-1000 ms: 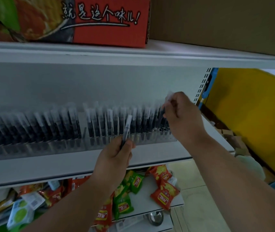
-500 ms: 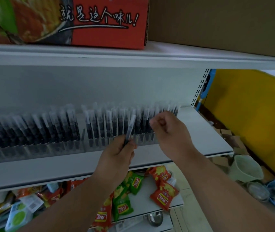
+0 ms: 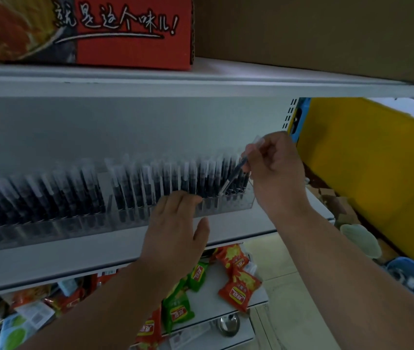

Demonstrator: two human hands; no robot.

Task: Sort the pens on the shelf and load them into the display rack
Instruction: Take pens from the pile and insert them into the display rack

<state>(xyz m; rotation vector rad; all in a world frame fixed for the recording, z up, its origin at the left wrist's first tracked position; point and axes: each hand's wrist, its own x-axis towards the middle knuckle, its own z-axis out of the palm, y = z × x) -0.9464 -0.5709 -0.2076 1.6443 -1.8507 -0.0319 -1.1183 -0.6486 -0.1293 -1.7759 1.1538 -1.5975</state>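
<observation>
A long clear display rack (image 3: 247, 202) stands on the white shelf (image 3: 49, 263), filled with rows of upright black pens (image 3: 135, 183) with clear caps. My right hand (image 3: 276, 170) pinches one black pen (image 3: 236, 173) near its cap, slanted tip-down over the rack's right end, where a few holes show. My left hand (image 3: 178, 228) holds nothing; its straight fingers reach to the rack's front at the middle right, touching the pens there.
A red printed carton (image 3: 125, 31) and a brown box (image 3: 314, 34) sit on the shelf above. Red and green snack packets (image 3: 236, 286) lie on the lower shelf. A yellow panel (image 3: 377, 178), a pale bowl (image 3: 362, 241) and a blue basin (image 3: 412, 279) are at the right.
My right hand took the pen from my left hand and carried it up and right to the rack's right end. My left hand opened and moved onto the rack's front.
</observation>
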